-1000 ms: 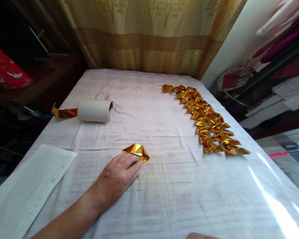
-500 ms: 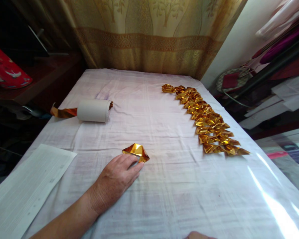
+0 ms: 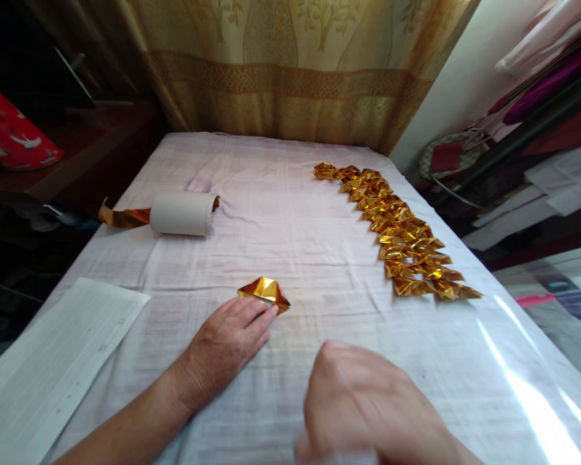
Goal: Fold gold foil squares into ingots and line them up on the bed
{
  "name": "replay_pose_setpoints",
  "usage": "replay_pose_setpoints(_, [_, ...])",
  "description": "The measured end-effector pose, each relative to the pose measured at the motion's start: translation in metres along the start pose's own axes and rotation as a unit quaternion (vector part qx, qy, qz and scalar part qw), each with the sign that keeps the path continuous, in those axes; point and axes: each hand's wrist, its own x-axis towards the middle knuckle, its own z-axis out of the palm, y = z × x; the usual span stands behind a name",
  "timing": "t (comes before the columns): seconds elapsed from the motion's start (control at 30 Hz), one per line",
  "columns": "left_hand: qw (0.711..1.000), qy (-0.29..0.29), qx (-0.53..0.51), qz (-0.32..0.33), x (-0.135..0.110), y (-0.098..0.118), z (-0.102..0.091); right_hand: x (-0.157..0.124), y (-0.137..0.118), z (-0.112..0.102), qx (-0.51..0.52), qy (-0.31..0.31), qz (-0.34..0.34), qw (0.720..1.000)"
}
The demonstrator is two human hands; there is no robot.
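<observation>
A shiny gold foil paper ingot (image 3: 267, 289) lies near the middle of the cloth-covered surface. My left hand (image 3: 230, 339) is closed on its near edge, with thumb and fingers at its lower side. Closer to me on the right, my right hand (image 3: 363, 400) is in the air with its back up, smeared by motion. Its fingers are bent under and hidden, so I cannot see whether anything is in them. A stack of similar folded foil ingots (image 3: 397, 226) runs along the right side in overlapping rows.
Left of centre lies a white cardboard tube (image 3: 181, 213) with gold foil sticking out of both ends. A printed paper sheet (image 3: 62, 361) rests at the near left. A patterned curtain (image 3: 290, 77) hangs behind. A red patterned item (image 3: 17, 129) stands on a dark side table.
My right hand has come up from the bottom edge into view, moving forward. My left hand stays at the foil ingot, its fingers pressed a little closer together.
</observation>
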Motion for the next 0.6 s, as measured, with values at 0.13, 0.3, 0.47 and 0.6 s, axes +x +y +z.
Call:
replay_pose_setpoints(0.13, [1.000,-0.011,-0.010,-0.007,0.002,0.001,-0.001,0.065,0.022,0.002,-0.015,0.043,0.008,0.999])
replay_pose_setpoints(0.3, [1.000,-0.007,-0.016,-0.008,0.004,0.001,-0.002,0.064,0.039,0.016,-0.114,0.006,0.005,0.993])
replay_pose_setpoints(0.47, [1.000,-0.010,-0.014,0.001,0.003,0.000,-0.001,0.064,0.037,0.018,-0.146,-0.011,-0.004,0.989])
replay_pose_setpoints(0.6, [1.000,-0.009,-0.003,0.010,0.003,0.000,0.000,0.066,0.035,0.017,-0.156,-0.018,0.005,0.988])
